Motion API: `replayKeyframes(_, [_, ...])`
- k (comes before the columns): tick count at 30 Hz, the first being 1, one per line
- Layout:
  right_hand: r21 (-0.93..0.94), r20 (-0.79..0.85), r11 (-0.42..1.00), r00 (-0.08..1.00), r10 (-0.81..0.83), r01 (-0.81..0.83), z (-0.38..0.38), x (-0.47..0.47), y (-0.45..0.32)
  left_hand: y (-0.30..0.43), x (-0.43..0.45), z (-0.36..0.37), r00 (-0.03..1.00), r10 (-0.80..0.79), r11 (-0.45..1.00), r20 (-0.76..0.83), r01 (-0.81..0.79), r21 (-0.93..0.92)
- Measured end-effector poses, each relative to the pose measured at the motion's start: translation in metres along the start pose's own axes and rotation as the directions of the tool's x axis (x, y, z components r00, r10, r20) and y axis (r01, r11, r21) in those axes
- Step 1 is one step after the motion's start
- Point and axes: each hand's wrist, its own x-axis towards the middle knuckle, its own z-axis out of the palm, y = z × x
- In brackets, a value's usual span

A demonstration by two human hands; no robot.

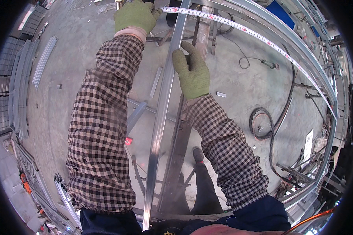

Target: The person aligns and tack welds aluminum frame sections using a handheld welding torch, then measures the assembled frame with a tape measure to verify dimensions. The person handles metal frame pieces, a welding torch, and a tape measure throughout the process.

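Observation:
My left hand (136, 16), in a green work glove, is at the top, closed around the near end of a pulled-out tape measure blade (223, 20). The blade runs across the metal frame to the far right. My right hand (192, 69), in a matching glove, has its thumb and fingers apart beside a shiny square metal tube (161, 111) that runs from the top down towards my body. Whether its fingertips touch the tube cannot be told. Checked sleeves cover both forearms.
A dark steel beam (176, 149) lies beside the tube. On the floor are an angle grinder (267, 64), a coiled hose (251, 123), a metal offcut (221, 94) and a red object (128, 141). Metal profiles (19, 88) are stacked at left. A curved-looking frame rail (307, 55) borders the right.

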Motion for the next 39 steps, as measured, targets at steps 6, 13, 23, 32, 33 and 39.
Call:
replayKeyframes(6, [0.065, -0.013, 0.998, 1.0, 0.017, -0.016, 0.004, -0.002, 0.006, -0.001, -0.002, -0.003, 1.0, -0.006, 0.999, 0.005, 0.006, -0.035])
replayKeyframes(13, [0.102, -0.118, 0.993, 0.992, -0.054, 0.066, 0.002, 0.003, 0.027, 0.006, -0.011, -0.012, 0.998, 0.034, 0.999, 0.049, -0.033, -0.025])
replayKeyframes(23, [0.181, -0.152, 0.982, 0.988, -0.027, 0.055, -0.01, 0.059, 0.12, 0.03, -0.03, -0.012, 0.972, 0.135, 0.98, 0.19, -0.103, -0.172])
replayKeyframes(32, [0.249, 0.176, 0.869, 0.903, 0.392, -0.427, -0.079, 0.098, 0.219, 0.08, -0.073, -0.016, 0.696, 0.204, 0.935, 0.688, 0.07, -0.348])
replayKeyframes(33, [0.155, 0.157, 0.877, 0.888, 0.432, -0.454, -0.1, 0.091, 0.223, 0.089, -0.078, -0.02, 0.625, 0.231, 0.912, 0.745, 0.128, -0.39])
replayKeyframes(39, [0.552, 0.158, 0.387, 0.549, 0.821, -0.738, -0.256, -0.04, 0.194, 0.117, -0.119, -0.053, 0.139, 0.349, 0.889, 0.927, 0.264, -0.374])
